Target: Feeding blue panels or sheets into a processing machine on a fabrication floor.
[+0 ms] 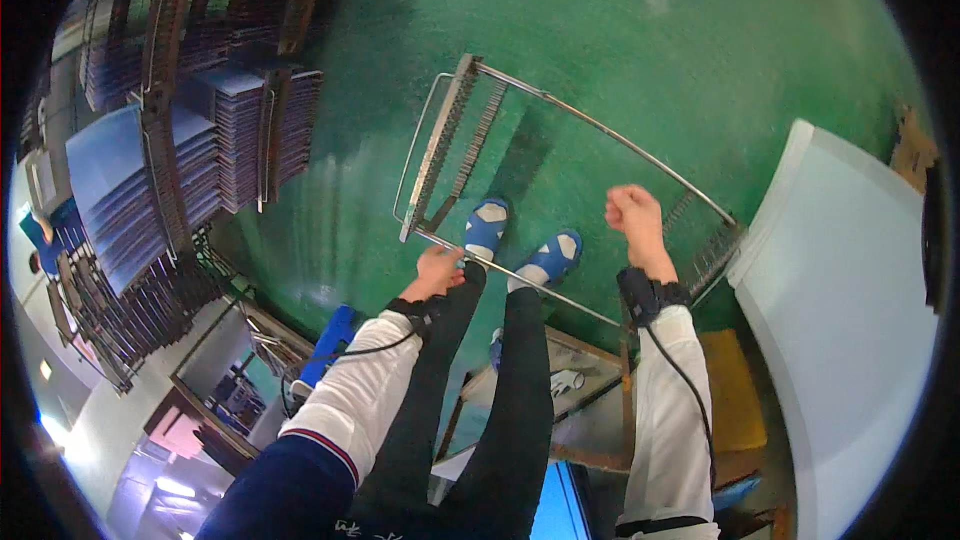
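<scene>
My left grip is closed around the near rail of the metal rack frame; my right grip is a shut fist raised over the frame's right part, and I can't tell if it has any bar in it. The frame hangs tilted just ahead of my blue shoes, above the green floor. To carry it well I'd get both grips on a rail, keep it level and off my toes. Far left: shelves of stacked blue sheets. Right: a white panel.
</scene>
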The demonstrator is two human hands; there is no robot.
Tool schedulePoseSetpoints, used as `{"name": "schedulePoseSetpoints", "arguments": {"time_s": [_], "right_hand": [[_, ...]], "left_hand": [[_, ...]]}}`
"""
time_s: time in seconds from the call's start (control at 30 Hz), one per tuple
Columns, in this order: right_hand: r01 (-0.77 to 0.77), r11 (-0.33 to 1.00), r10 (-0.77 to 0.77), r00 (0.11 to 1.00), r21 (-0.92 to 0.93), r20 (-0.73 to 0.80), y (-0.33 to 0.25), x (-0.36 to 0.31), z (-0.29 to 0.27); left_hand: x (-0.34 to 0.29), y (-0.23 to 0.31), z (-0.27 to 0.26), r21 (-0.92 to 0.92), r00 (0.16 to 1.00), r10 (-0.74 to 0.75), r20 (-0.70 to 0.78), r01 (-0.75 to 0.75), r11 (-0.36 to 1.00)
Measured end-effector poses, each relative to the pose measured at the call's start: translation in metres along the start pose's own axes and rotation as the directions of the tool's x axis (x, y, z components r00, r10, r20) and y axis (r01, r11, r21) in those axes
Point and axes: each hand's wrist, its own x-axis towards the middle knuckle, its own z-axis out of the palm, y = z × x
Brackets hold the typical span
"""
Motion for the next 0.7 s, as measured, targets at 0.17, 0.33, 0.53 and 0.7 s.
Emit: {"name": "schedulePoseSetpoints", "arguments": {"time_s": [0.17,0.33,0.53,0.7], "right_hand": [[0.072,0.996,-0.063,0.984,-0.048,0.167,-0.080,0.071,0.095],[-0.096,0.975,0.124,0.983,-0.201,0.132,-0.100,0.101,0.149],[-0.311,0.950,0.312,0.941,-0.031,0.135,-0.093,0.118,0.164],[-0.293,0.954,0.298,0.951,-0.064,0.082,-0.093,0.134,0.158]], "left_hand": [[0.024,-0.007,-0.008,-0.047,0.984,-0.156,0.085,0.160,0.986],[0.046,-0.027,-0.014,0.051,0.994,-0.104,0.029,0.102,0.993],[0.045,-0.043,-0.006,-0.168,0.974,-0.221,0.045,0.225,0.960],[0.040,-0.041,0.007,-0.308,0.976,-0.216,0.006,0.207,0.928]]}}
